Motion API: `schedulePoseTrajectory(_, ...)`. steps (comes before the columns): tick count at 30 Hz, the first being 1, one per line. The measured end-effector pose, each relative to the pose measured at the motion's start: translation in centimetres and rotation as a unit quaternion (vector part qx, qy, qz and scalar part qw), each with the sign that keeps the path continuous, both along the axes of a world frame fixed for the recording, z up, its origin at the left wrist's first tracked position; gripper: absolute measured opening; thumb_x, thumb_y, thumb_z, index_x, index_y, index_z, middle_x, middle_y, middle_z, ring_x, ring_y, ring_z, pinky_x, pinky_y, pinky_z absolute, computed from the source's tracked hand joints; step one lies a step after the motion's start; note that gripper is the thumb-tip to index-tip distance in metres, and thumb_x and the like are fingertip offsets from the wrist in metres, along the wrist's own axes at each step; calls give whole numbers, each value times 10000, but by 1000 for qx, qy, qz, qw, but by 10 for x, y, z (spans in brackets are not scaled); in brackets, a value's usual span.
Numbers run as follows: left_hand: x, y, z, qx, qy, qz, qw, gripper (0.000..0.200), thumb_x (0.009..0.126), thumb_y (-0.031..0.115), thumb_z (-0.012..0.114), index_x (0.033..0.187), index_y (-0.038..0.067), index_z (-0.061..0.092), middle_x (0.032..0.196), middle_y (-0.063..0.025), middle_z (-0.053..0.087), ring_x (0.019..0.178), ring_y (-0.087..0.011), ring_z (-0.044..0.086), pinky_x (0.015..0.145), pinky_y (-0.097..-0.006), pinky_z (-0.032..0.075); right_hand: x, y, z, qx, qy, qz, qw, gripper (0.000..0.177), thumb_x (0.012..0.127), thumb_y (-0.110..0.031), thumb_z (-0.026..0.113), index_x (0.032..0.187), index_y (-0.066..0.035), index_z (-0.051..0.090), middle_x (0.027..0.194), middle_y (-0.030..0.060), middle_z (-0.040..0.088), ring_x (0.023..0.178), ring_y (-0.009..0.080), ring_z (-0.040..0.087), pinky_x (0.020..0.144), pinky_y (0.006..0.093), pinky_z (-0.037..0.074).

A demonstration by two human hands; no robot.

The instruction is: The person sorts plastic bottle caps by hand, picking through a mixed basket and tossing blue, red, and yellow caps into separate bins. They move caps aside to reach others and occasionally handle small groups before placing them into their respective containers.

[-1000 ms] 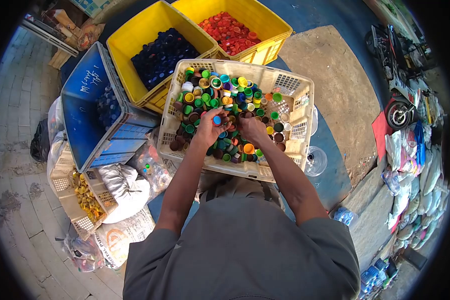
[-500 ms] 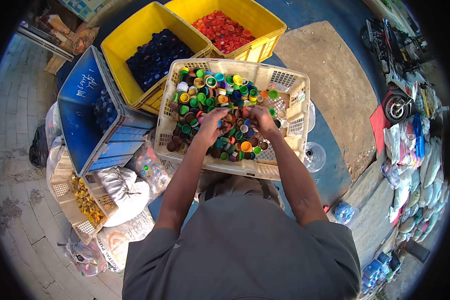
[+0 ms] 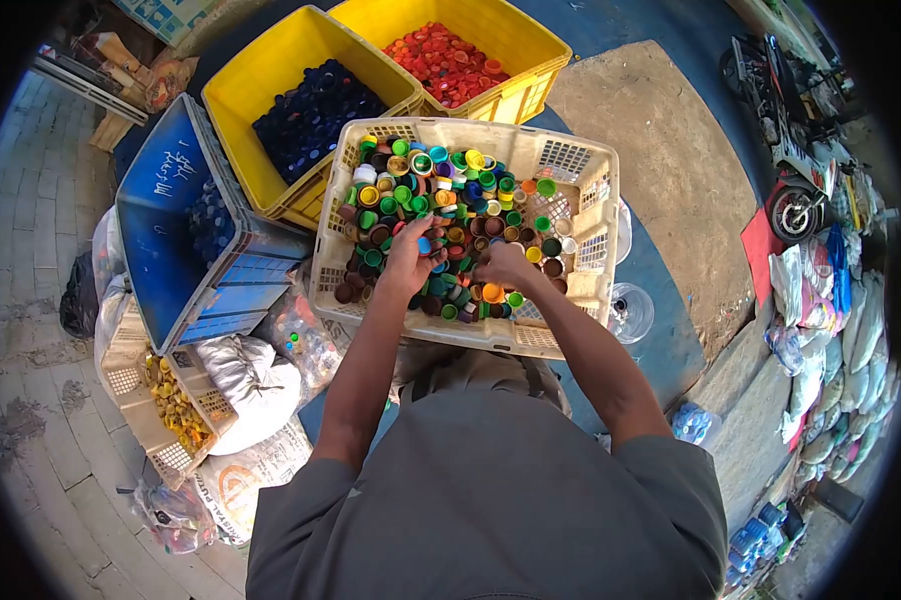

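A cream plastic basket (image 3: 580, 165) with mesh corners lies in front of my body, holding many mixed bottle caps (image 3: 400, 180) in green, brown, yellow, orange and white. My left hand (image 3: 408, 258) is over the caps left of the middle, its fingers curled round a blue cap (image 3: 424, 245). To its right, my right hand (image 3: 503, 265) reaches down among the caps, palm down, near an orange cap (image 3: 493, 292). Its fingertips are hidden, so what they touch does not show.
Beyond the basket stand two yellow crates (image 3: 310, 30), one with dark blue caps, one with red caps (image 3: 445, 62). A blue crate (image 3: 155, 225) is at the left, above a basket of yellow caps (image 3: 175, 405). A motorcycle (image 3: 795, 210) and sacks (image 3: 850, 370) are at the right.
My right hand has moved down and slightly left, from the basket's middle into the caps. My left hand has shifted slightly left and turned, showing the blue cap more clearly.
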State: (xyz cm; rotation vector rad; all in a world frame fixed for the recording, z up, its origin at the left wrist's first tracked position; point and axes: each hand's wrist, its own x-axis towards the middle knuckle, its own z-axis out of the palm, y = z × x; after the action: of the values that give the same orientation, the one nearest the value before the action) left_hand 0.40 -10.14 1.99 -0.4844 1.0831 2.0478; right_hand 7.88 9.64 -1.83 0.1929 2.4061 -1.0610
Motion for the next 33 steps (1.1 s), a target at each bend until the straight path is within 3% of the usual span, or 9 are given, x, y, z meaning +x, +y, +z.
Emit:
schedulePoseTrajectory(2, -1, -3, -3, 6, -7, 15, 1000, 201, 934, 256, 600, 1015, 72, 617, 819, 0, 568, 687, -108, 536, 641, -307, 491, -1, -19, 10, 88, -46, 37, 994, 473, 689, -446, 740, 871, -11, 708, 896, 192, 687, 833, 338, 671, 754, 406, 532)
schedulePoseTrajectory(5, -1, -8, -6, 14, -10, 28, 999, 189, 932, 242, 603, 1014, 73, 614, 802, 0, 568, 680, -108, 537, 639, -307, 489, -5, -30, -7, 122, -50, 60, 989, 565, 698, -432, 732, 1016, 26, 641, 975, 227, 674, 885, 384, 666, 786, 446, 536)
schedulePoseTrajectory(6, -1, -9, -6, 17, -11, 29, 999, 185, 931, 238, 604, 1015, 73, 613, 799, -1, 569, 678, -108, 537, 639, -307, 488, -9, -32, -4, 125, -69, 69, 987, 568, 710, -431, 719, 1040, 23, 635, 1047, 238, 655, 932, 377, 660, 804, 445, 536)
schedulePoseTrajectory(12, 2, -7, -11, 23, -8, 17, 1000, 167, 933, 234, 597, 992, 79, 606, 802, 8, 572, 677, -104, 542, 640, -306, 486, -11, -45, 34, 138, -107, 14, 985, 583, 719, -429, 708, 1068, 30, 628, 1091, 256, 639, 1018, 372, 639, 831, 436, 533)
schedulePoseTrajectory(21, 4, -5, -8, -22, 18, 1, 1000, 154, 935, 245, 590, 978, 99, 612, 801, 18, 575, 680, -100, 540, 638, -316, 482, -13, -47, 43, 149, -120, -29, 981, 545, 745, -390, 666, 1092, 29, 634, 1113, 249, 639, 1028, 362, 641, 840, 439, 532)
schedulePoseTrajectory(24, 7, -1, -2, -62, 30, -11, 998, 156, 935, 251, 588, 990, 106, 608, 807, 23, 572, 688, -97, 536, 641, -322, 482, -10, -48, 30, 166, -107, -12, 980, 552, 752, -444, 634, 1021, 37, 658, 1033, 251, 663, 958, 379, 661, 792, 452, 544)
schedulePoseTrajectory(27, 8, 2, 3, -76, 32, -15, 996, 156, 936, 252, 588, 998, 110, 601, 811, 26, 569, 693, -93, 532, 636, -314, 482, -8, -49, 35, 166, -128, 5, 978, 528, 771, -432, 622, 1041, 19, 660, 1052, 242, 663, 980, 375, 657, 811, 457, 538)
schedulePoseTrajectory(30, 9, 2, 1, -67, 39, -21, 997, 158, 937, 254, 586, 1001, 109, 598, 809, 25, 566, 691, -91, 529, 626, -303, 482, -5, -51, 21, 172, -104, 11, 979, 533, 764, -426, 626, 1057, 18, 658, 1064, 228, 665, 959, 377, 661, 820, 453, 536)
schedulePoseTrajectory(33, 9, 2, 1, -70, 38, -20, 997, 143, 934, 241, 592, 992, 110, 597, 813, 23, 570, 687, -90, 528, 613, -293, 480, -1, -52, 10, 165, -56, -41, 984, 471, 746, -405, 631, 982, -2, 693, 971, 220, 686, 906, 364, 673, 792, 441, 537)
